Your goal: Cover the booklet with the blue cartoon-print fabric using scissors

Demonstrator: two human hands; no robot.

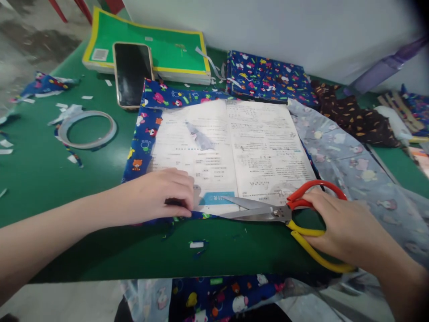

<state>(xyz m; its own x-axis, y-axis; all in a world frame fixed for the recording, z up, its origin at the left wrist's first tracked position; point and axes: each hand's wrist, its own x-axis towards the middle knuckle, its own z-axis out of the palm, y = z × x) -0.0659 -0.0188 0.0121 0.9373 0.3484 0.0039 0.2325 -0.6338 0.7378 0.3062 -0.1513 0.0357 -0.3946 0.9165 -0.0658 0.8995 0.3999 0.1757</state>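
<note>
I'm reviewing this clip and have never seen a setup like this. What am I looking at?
There is no machine here: these are a person's two bare hands. The single picture comes from a camera worn on the head, looking forward and down, so the arms enter from the lower corners.

On the green table lies an open book, with blue patterned fabric along its left and far edges. Around it are a phone, a green book and a tape roll.

The right hand holds scissors, blades parted; the left hand pinches the fabric's near edge.
</note>
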